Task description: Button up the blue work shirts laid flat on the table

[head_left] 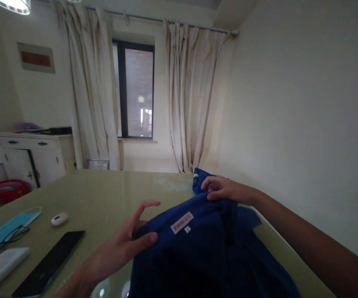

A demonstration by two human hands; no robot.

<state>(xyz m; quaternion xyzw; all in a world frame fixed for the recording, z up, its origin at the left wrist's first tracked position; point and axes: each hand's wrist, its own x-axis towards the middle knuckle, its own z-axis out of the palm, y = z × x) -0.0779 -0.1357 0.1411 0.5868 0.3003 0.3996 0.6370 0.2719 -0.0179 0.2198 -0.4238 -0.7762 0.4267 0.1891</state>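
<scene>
Fingers of both hands hold a blue garment [210,244] on the surface [104,194].
The left hand [126,244] pinches the near edge with thumb on top. The right hand [225,189] presses the far corner. A white label [182,222] shows between them. A black phone [50,263] lies just left.

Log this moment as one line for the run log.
left hand: pinching blue garment edge | right hand: gripping far edge | garment: on table | phone: left
</scene>
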